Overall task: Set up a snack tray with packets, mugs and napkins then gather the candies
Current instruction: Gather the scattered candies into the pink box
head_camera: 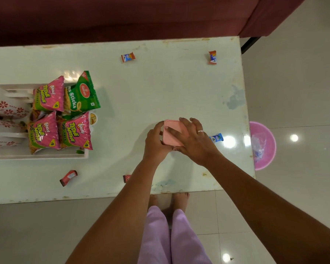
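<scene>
A small pink lidded box (pixel 171 125) sits on the pale table (pixel 160 88). My left hand (pixel 156 143) grips its left side and my right hand (pixel 192 140) lies flat over the lid. A white tray (pixel 46 156) at the left holds three pink snack packets (pixel 75 131), a green packet (pixel 82 94) and flower-patterned mugs (pixel 8 107). Wrapped candies lie scattered: one at the far middle (pixel 128 56), one at the far right (pixel 212 57), a blue one (pixel 216 138) beside my right hand, a red one (pixel 68 177) near the front, another (pixel 126 178) partly hidden by my left forearm.
A maroon sofa (pixel 122 18) runs behind the table's far edge. A pink basin (pixel 263 145) with a plastic bag in it stands on the tiled floor off the table's right edge. My feet (pixel 168 201) are at the table's near edge.
</scene>
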`<state>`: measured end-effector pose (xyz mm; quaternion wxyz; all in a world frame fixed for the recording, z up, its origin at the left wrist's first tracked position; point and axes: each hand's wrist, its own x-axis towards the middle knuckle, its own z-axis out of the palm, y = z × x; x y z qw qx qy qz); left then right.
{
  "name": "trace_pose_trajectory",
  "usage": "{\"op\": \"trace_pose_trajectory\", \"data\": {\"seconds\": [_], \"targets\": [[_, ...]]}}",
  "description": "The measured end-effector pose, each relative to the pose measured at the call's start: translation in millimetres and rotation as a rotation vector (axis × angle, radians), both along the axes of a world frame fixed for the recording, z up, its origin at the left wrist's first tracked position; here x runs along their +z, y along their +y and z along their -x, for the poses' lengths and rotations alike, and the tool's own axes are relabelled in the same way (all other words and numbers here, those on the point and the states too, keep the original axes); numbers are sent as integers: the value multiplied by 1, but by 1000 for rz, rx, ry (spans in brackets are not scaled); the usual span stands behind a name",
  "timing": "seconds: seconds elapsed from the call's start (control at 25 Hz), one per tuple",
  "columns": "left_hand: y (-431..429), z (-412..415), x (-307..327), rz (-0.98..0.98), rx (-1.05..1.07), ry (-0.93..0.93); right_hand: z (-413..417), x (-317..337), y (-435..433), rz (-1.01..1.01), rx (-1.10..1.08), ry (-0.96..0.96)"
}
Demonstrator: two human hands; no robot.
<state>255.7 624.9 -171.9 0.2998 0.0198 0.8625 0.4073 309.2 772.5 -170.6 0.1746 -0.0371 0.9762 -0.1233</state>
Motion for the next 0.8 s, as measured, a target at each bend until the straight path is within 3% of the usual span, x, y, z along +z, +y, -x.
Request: {"op": "trace_pose_trajectory", "data": {"seconds": [0.28, 0.4, 0.52, 0.64, 0.8], "targets": [[9, -7, 10, -268, 318, -239, 4, -4, 10, -17, -37, 83], [19, -11, 20, -352, 484, -292, 4, 0, 24, -49, -206, 56], [18, -12, 31, -373, 591, -272, 6, 9, 33, -102, -301, -5], [3, -10, 55, -408, 697, -212, 18, 31, 11, -132, -270, 71], [-58, 14, 82, -400, 830, 57, 52, 57, -62, 123, -304, 113]]}}
